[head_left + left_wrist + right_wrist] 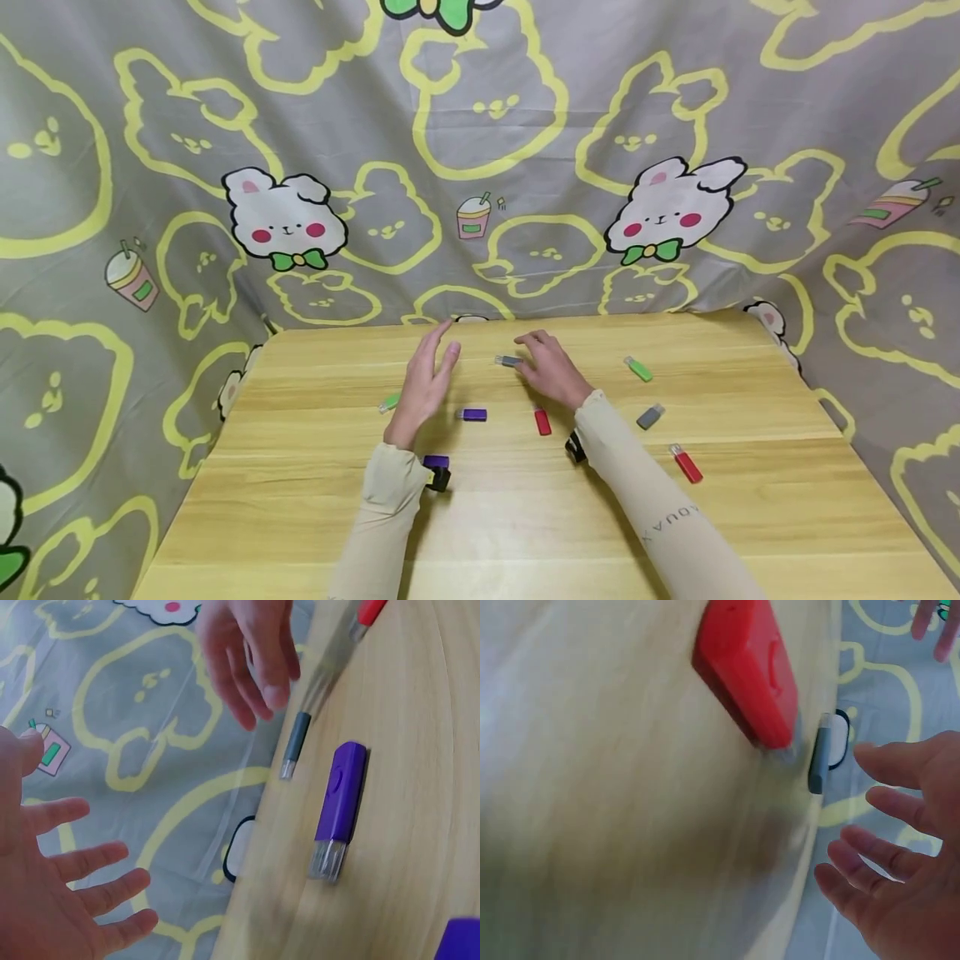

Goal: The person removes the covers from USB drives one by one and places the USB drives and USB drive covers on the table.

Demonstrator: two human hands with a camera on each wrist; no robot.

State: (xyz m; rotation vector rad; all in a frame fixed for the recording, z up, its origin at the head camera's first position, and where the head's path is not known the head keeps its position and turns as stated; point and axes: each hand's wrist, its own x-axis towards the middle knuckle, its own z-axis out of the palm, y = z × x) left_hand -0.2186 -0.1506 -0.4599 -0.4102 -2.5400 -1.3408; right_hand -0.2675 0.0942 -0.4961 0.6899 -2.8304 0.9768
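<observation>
My left hand [422, 387] is raised over the left part of the table, fingers spread and nothing in them. To its right lies a purple USB flash drive [475, 415], and a green one [391, 402] peeks out on its left. Loosely bent fingers of my right hand [553, 372] hover beside a grey USB flash drive [507, 361] near the back edge. In the right wrist view that palm holds nothing, with the grey drive [820, 761] lying past the fingertips. A red USB flash drive [542, 422] sits below the right hand.
Another purple drive [437, 461] is partly hidden by the left wrist camera [438, 478]. On the right lie a green drive [639, 369], a grey one [650, 417] and a red one [686, 463]. A patterned curtain [525, 275] hangs behind the wooden table [510, 533].
</observation>
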